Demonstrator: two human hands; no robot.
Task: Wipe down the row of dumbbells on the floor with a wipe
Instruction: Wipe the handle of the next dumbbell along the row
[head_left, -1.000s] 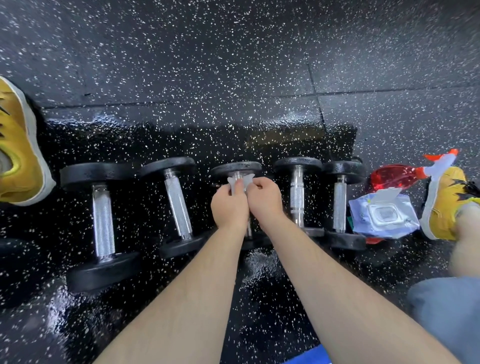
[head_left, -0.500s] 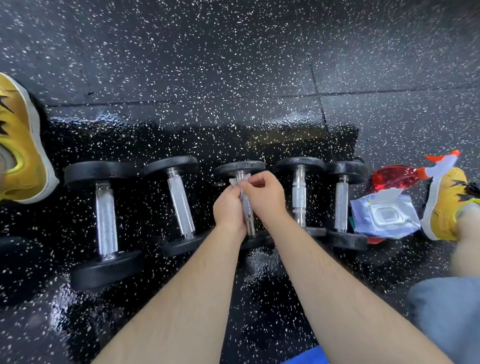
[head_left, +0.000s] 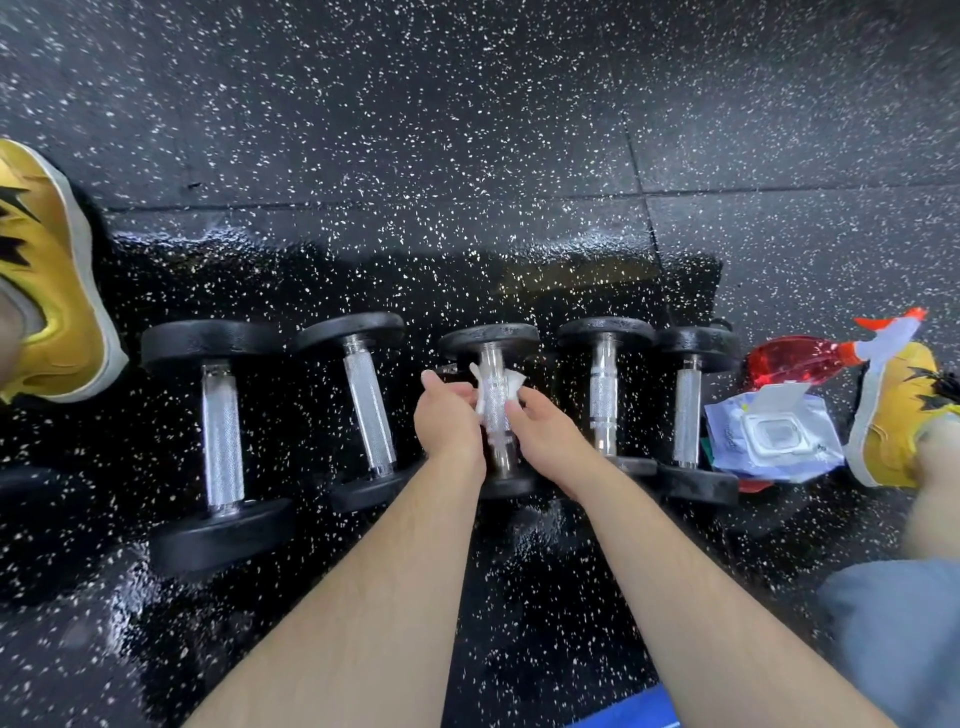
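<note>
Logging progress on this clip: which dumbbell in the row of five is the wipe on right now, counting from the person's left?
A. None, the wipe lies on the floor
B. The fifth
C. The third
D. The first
C: the white wipe is wrapped around the handle of the middle dumbbell, with the left hand and right hand on either side of it.

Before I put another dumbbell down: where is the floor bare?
Bare: the wide floor beyond the dumbbell row, and the gap between the far-left dumbbell and its neighbour. Crowded: the right end, where the wipes pack and red spray bottle sit.
</note>
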